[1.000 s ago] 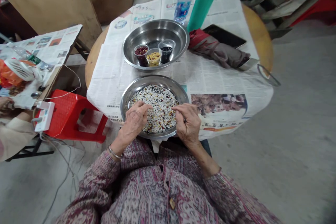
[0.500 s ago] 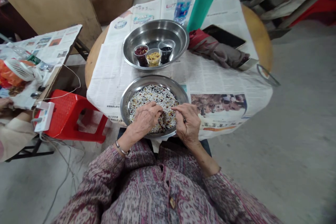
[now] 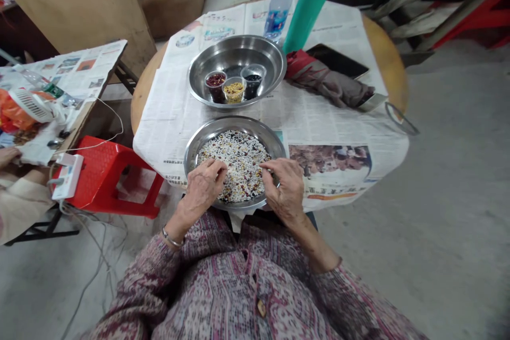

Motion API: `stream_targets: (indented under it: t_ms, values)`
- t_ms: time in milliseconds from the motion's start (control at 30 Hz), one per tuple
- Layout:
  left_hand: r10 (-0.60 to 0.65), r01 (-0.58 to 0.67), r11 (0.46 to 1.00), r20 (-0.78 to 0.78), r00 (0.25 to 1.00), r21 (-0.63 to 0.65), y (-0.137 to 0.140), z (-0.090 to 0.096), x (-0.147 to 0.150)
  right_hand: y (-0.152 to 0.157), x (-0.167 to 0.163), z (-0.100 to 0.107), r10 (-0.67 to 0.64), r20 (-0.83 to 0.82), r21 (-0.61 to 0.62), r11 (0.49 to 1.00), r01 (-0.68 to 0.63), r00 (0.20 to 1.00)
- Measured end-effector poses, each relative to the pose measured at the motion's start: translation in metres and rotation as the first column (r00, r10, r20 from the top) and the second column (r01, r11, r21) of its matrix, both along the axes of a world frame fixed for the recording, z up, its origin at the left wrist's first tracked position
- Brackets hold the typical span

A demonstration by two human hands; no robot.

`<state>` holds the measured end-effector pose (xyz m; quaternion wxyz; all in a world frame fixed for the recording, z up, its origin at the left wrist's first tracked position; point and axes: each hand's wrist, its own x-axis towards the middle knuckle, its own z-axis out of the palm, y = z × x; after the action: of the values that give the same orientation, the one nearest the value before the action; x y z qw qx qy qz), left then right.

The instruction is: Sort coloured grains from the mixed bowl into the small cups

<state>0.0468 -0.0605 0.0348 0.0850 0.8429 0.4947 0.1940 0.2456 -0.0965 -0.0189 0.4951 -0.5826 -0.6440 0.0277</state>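
The near steel basin (image 3: 191, 143) holds mixed grains (image 3: 243, 159), mostly white with red, yellow and black ones among them. Over its left side, my left hand (image 3: 204, 183) has its thumb and fingers pinched together. My right hand (image 3: 286, 186) hangs over the right rim, thumb and forefinger closed toward each other. Whatever either pinch holds is too small or hidden to make out. Behind, a second steel basin (image 3: 199, 61) carries three clear cups: dark red beans (image 3: 215, 81), yellow grains (image 3: 234, 90) and black beans (image 3: 252, 82).
Newspaper (image 3: 338, 122) covers the round table (image 3: 384, 58). A plastic bottle (image 3: 277, 18), a green bottle (image 3: 313, 5), a dark phone (image 3: 338, 61) and a folded umbrella (image 3: 330, 82) lie or stand toward the back. At left are a red stool (image 3: 107, 175), a power strip (image 3: 68, 176) and another person's arm (image 3: 27, 186).
My left hand has drawn left, away from the middle of the basin, so the hands are wider apart. The right hand has shifted only slightly. More grain surface shows between them.
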Motion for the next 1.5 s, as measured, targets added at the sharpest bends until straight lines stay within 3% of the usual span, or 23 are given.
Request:
stream_targets:
  t_ms: [100,267,467,800,1500]
  values:
    - [-0.016,0.016,1.000,0.036,0.999,-0.002,-0.005,0.002,-0.007,0.001,0.000,0.010,-0.046,0.165,-0.098,0.993,0.063,0.985]
    - [0.008,-0.008,1.000,0.049,0.999,0.007,-0.008,-0.002,-0.011,0.011,-0.002,0.025,0.011,0.371,-0.169,0.984,0.056,0.929]
    - [0.028,-0.029,0.999,0.041,0.999,0.028,-0.009,-0.007,-0.009,0.021,-0.007,0.023,0.117,0.508,-0.224,0.974,0.000,0.854]
    - [0.033,-0.038,0.999,0.125,0.992,0.037,-0.010,-0.009,-0.010,0.016,-0.008,0.020,0.103,0.433,-0.191,0.981,-0.021,0.895]
    - [0.030,-0.031,0.999,0.045,0.999,0.027,-0.012,-0.010,-0.008,0.004,-0.008,0.015,0.104,0.323,-0.223,0.974,-0.031,0.941]
